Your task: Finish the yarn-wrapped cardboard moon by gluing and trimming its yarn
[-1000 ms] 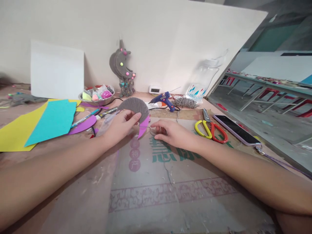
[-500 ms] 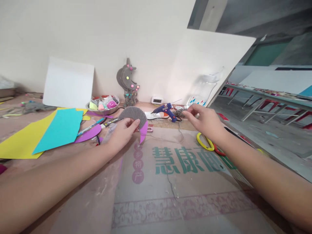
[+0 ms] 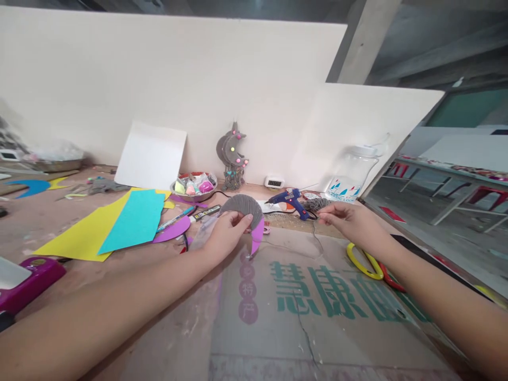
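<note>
My left hand [image 3: 230, 230] pinches a purple crescent [image 3: 257, 237] whose upper part is wound with grey yarn [image 3: 243, 205]. Its lower tip is bare purple. At the right, my right hand [image 3: 345, 218] has its fingertips closed together beside a ball of grey yarn [image 3: 316, 203], seemingly on a strand of it. A thin loose strand [image 3: 317, 246] trails below these fingers over the printed sheet. Close to the ball lies a blue glue gun [image 3: 291, 200]. Yellow-and-red-handled scissors [image 3: 367, 264] rest below my right wrist, partly covered by the forearm.
Yellow [image 3: 85, 227] and turquoise sheets [image 3: 135, 222] lie left, near a bowl of coloured clay [image 3: 194, 188]. A decorated grey moon [image 3: 232, 151] hangs at the wall. Behind stand a small clock [image 3: 274, 182] and a clear jar [image 3: 351, 174]. A magenta tool [image 3: 35, 280] lies front left.
The camera view has turned, so the scene sits lower and farther right. My right fingers have closed together and drawn slightly down from the yarn ball. My left hand keeps hold of the crescent.
</note>
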`<state>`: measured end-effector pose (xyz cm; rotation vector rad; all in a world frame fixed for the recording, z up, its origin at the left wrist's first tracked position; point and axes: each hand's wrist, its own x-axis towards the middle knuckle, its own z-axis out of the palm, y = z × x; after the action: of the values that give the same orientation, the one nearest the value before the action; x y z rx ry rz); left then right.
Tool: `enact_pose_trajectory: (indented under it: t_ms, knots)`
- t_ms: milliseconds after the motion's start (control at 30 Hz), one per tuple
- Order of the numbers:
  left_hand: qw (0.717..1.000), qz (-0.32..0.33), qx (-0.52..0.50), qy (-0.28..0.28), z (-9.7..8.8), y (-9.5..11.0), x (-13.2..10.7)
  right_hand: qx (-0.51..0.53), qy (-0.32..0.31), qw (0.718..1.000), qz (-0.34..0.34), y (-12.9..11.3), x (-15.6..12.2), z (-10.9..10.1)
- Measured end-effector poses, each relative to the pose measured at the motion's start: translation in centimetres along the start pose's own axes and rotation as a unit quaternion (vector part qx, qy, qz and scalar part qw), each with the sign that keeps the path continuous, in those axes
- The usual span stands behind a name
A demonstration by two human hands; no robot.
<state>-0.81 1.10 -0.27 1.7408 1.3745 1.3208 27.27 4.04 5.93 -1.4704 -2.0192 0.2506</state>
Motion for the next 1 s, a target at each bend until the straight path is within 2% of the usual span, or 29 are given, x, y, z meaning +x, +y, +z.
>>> enact_pose_trajectory:
  t_ms: [133,300,400,467,567,667,800,1000]
  knots:
    - [1.000,-0.004,0.009,-0.001,-0.1,0.3,-0.1,-0.013,0.013,1.000,-0.001,0.0,-0.2,0.4]
    - [1.000,-0.007,-0.005,-0.004,-0.3,0.7,-0.2,-0.069,-0.040,0.996,-0.031,0.3,0.0,0.5]
    - [1.000,-0.013,-0.006,-0.006,-0.3,0.8,-0.2,-0.065,-0.058,0.996,-0.002,1.1,1.2,0.8]
    - [1.000,-0.018,-0.007,-0.005,-0.3,0.8,-0.2,-0.064,-0.047,0.997,0.024,2.1,2.5,1.2]
    - [1.000,-0.026,-0.007,-0.001,-0.3,0.9,-0.2,-0.087,-0.023,0.994,0.058,3.9,5.0,2.2]
    - [0.999,-0.040,-0.028,0.000,-0.2,0.8,-0.2,-0.072,-0.060,0.994,0.061,4.9,7.2,3.6]
    - [0.995,-0.067,-0.068,-0.008,0.0,0.6,0.0,-0.057,-0.104,0.992,0.043,4.7,8.6,5.8]
    - [0.996,-0.077,-0.049,-0.008,0.0,0.3,0.2,-0.102,-0.058,0.990,0.073,4.0,9.1,8.0]
